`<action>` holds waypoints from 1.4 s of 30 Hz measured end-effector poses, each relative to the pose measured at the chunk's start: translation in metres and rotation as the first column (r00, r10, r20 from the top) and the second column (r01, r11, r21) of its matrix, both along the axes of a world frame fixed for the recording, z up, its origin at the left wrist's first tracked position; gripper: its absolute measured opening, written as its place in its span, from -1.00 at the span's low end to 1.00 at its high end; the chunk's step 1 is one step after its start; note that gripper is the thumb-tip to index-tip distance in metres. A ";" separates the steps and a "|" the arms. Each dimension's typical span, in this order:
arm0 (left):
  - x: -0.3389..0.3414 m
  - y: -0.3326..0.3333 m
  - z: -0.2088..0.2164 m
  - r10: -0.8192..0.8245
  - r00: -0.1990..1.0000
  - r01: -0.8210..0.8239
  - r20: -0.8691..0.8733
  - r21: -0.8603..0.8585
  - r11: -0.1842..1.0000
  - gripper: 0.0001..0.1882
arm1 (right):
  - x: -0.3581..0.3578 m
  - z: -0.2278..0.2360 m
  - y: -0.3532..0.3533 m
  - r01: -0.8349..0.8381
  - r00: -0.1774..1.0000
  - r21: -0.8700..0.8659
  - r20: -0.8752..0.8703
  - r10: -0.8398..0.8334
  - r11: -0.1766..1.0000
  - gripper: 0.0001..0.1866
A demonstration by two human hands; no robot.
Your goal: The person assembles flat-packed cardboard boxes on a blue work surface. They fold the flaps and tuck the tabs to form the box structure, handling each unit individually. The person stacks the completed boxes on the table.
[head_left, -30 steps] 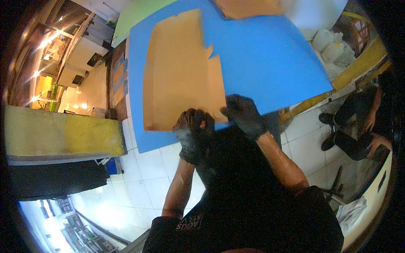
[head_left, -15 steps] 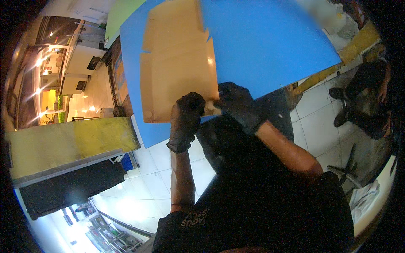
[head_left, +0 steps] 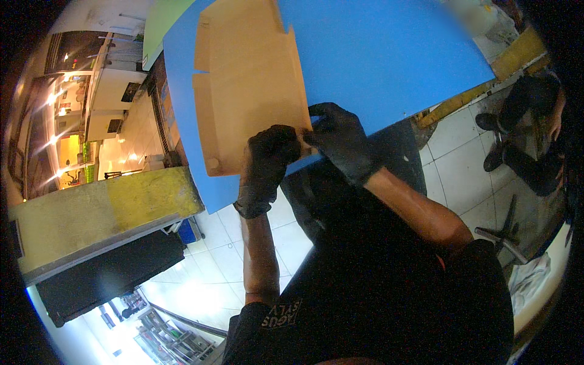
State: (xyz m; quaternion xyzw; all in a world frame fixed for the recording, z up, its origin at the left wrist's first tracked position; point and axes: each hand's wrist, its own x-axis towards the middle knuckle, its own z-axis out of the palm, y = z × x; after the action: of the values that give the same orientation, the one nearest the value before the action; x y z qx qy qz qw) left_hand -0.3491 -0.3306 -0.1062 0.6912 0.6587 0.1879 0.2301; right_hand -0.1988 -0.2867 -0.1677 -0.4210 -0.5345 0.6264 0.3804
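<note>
Blue tabletop (head_left: 389,67) is spreading widest, giving flat support. Brown cardboard (head_left: 249,73) is lying on it, near end sitting close to table edge, probably for easy reach. Left gloved hand (head_left: 267,146) is holding near right corner (head_left: 305,146) of cardboard, fingers bending tightly, apparently for steadying. Right gloved hand (head_left: 340,134) is gripping same corner from right, thumb and fingers pinching; exact fingertip contact is hiding, cannot tell.

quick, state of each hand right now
Left hand: curled at near edge of partly folded cardboard box; grip hidden.
Right hand: partly closed at its near right corner; cannot tell if pinching.
</note>
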 end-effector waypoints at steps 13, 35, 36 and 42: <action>-0.006 0.012 -0.011 -0.177 0.972 0.185 -0.154 0.042 0.982 -0.81 | 0.018 0.024 0.018 -0.255 0.962 -0.038 0.093 0.258 0.966 -0.58; 0.014 -0.013 0.019 0.164 0.927 -0.129 0.338 -0.125 0.984 -0.61 | 0.046 0.010 0.087 0.071 0.927 0.478 0.293 -0.235 0.876 -0.50; 0.001 -0.003 0.027 0.314 0.910 -0.323 0.270 -0.010 0.946 -0.62 | 0.054 0.009 0.091 0.057 0.918 0.477 0.321 -0.234 0.877 -0.50; -0.086 0.007 -0.027 0.535 0.824 -0.557 0.184 0.094 0.825 -0.43 | 0.050 0.002 0.094 -0.082 0.899 0.541 0.403 -0.173 0.837 -0.53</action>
State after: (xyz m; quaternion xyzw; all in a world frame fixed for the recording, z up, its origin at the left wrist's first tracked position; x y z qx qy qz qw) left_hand -0.4346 -0.3238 -0.1330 0.4719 0.7947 0.3443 0.1650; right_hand -0.1489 -0.1932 -0.1662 -0.4372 -0.7512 0.3282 0.3700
